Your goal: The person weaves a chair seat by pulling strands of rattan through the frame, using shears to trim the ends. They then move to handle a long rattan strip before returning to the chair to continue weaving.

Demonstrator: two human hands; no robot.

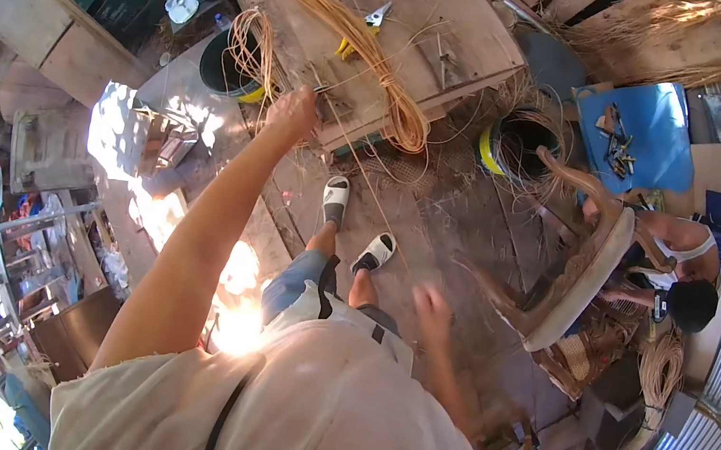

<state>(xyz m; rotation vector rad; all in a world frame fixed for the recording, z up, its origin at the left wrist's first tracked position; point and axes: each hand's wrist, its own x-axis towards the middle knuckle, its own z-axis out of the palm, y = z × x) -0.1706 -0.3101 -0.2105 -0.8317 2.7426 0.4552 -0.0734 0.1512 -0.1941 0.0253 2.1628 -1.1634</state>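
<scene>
My left hand [293, 114] is closed at the near corner of the wooden work table [472, 28], beside a small metal piece [319, 91]. What its fingers grip is too small to make out. From there a thin rattan strand [373, 191] runs down towards my right hand [431, 317], which is smeared by motion over the floor. Whether the right fingers hold the strand's end does not show. Across the tabletop lies a long bundle of rattan strands [356, 31], its looped end hanging over the near edge. Yellow-handled snips [361, 32] rest against that bundle.
Dark buckets with yellow bands stand left [232, 67] and right [521, 138] of the table, with loose strands about them. Another person [689, 249] works at the right behind a wooden chair frame [579, 273]. A blue panel [656, 133] carries small tools. Rattan coils [656, 378] hang nearby.
</scene>
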